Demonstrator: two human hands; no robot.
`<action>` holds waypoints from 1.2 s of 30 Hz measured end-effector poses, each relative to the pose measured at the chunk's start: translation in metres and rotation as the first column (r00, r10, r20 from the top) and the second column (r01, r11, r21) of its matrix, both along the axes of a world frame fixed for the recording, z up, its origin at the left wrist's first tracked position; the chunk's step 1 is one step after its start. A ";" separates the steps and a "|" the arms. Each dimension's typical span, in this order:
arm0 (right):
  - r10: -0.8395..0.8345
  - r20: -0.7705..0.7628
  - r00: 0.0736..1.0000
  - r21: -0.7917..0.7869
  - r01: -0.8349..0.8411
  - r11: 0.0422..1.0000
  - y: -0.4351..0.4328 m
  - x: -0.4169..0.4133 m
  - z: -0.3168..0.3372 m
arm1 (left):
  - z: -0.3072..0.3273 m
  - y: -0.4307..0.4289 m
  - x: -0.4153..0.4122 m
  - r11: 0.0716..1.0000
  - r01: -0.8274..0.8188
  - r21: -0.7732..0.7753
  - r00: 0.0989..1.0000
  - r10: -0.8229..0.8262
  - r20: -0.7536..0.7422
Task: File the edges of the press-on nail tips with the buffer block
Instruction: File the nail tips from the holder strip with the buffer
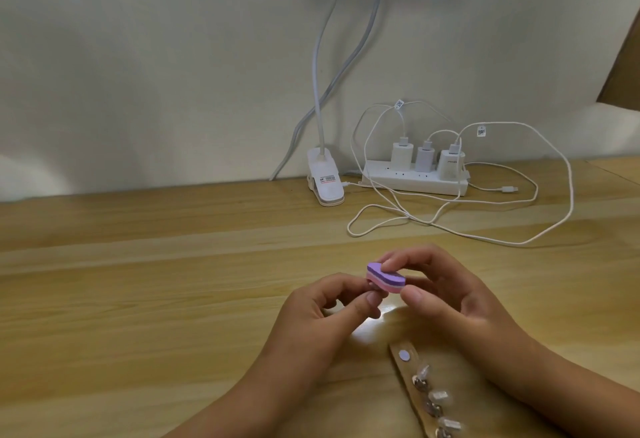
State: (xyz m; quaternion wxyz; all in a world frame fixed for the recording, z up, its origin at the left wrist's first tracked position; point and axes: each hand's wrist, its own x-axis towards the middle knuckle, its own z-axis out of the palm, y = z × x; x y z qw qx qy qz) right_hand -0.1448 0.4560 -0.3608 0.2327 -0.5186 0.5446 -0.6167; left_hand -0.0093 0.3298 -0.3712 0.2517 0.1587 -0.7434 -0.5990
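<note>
A small purple and pink buffer block is pinched between the thumb and fingers of my right hand, a little above the wooden desk. My left hand pinches something tiny between thumb and forefinger, right against the block's left underside; it looks like a nail tip, but my fingers hide it almost fully. A clear strip with several press-on nail tips stuck along it lies on the desk below my hands, under my right forearm.
A white clip lamp stands at the back of the desk, its lit head overhead. A white power strip with three chargers sits beside it, and loose white cables loop across the desk behind my hands.
</note>
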 end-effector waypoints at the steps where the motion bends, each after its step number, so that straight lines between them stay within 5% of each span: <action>1: -0.001 -0.009 1.000 -0.003 0.001 1.000 0.000 0.000 0.001 | 0.000 0.000 0.001 1.000 0.001 0.000 1.000 -0.001 0.004; 16: 0.058 0.050 0.997 0.055 -0.061 0.997 -0.003 -0.003 -0.004 | -0.003 0.001 0.000 0.999 0.032 -0.041 0.999 -0.032 0.001; 25: -0.052 -0.153 0.987 -0.034 0.047 0.998 0.003 0.001 0.000 | -0.002 0.001 0.000 0.998 0.029 -0.050 0.999 -0.029 0.020; 33: -0.065 -0.185 0.981 0.005 0.067 0.998 0.001 -0.001 -0.002 | -0.002 0.003 0.001 0.997 0.034 -0.069 0.999 -0.032 0.034; 36: -0.049 -0.063 0.997 0.087 0.055 0.995 -0.001 -0.003 -0.001 | -0.003 0.003 0.001 0.997 0.051 -0.065 0.998 -0.047 0.050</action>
